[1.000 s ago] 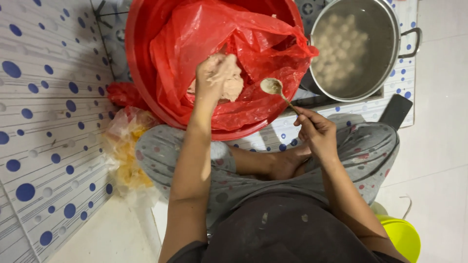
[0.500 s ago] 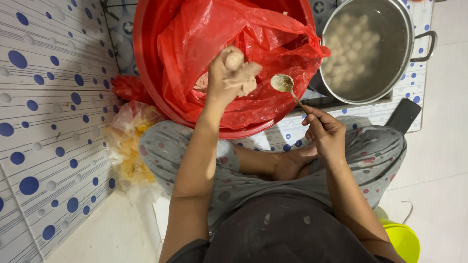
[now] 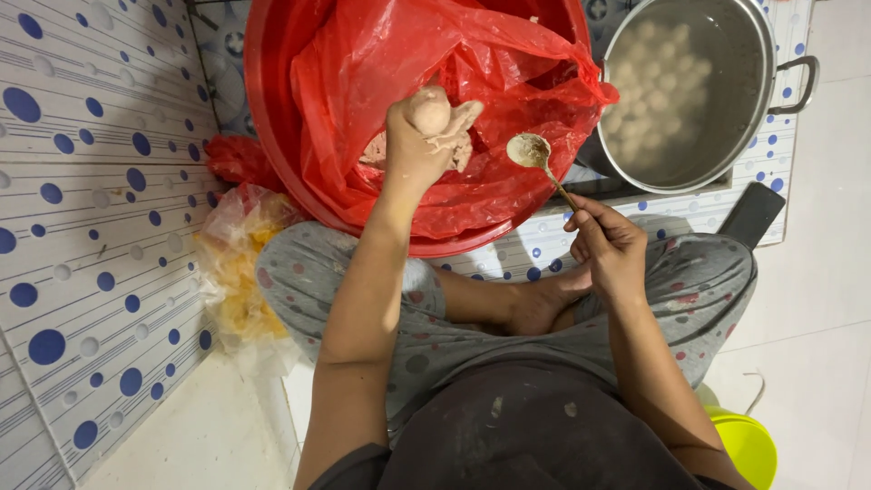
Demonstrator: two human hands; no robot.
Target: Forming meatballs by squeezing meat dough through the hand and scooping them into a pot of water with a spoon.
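Observation:
My left hand (image 3: 419, 145) is clenched around pinkish paste, and a round ball of paste (image 3: 428, 111) bulges out at the top of the fist. It hovers over a large red basin (image 3: 272, 136) lined with a red plastic bag (image 3: 508, 82). My right hand (image 3: 606, 243) holds a metal spoon (image 3: 535, 156) by its handle, the smeared bowl just right of the left fist. A steel pot (image 3: 694, 86) of cloudy water with several pale balls stands at the upper right.
I sit cross-legged on the floor in dotted grey trousers (image 3: 435, 308). A dotted tiled wall (image 3: 91, 227) runs along the left. A clear bag with yellow contents (image 3: 238, 272) lies by my left knee. A yellow-green bucket (image 3: 744, 445) is at the lower right.
My left fist has squeezed the paste so a ball now stands out on top. The spoon has come a little closer to the fist.

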